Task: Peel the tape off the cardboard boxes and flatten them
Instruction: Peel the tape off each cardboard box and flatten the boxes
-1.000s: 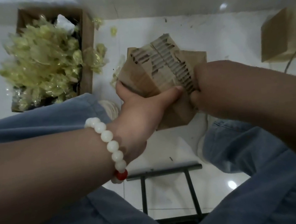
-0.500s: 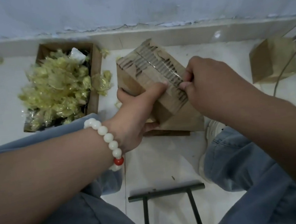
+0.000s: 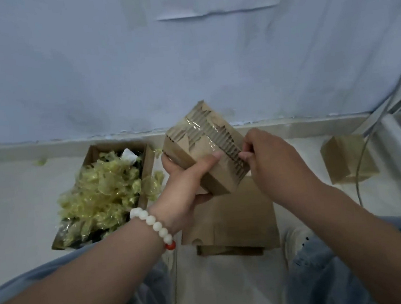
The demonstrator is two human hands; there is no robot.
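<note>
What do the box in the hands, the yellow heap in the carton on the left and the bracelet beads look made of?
Box: brown corrugated cardboard, matt; torn top layer bares the ribs. Heap: crumpled yellowish see-through film, shiny, probably peeled tape. Beads: smooth milky white, one red; stone or plastic, cannot tell.

The pale tiled floor ran up to a skirting at the wall. At the left stood an open box heaped with crumpled yellowish tape, with a few wads spilled just beside it and one scrap well apart at the far left. Flattened cardboard lay stacked in the middle, near a white shoe. A small closed box stood at the right, a cable curving past it
</note>
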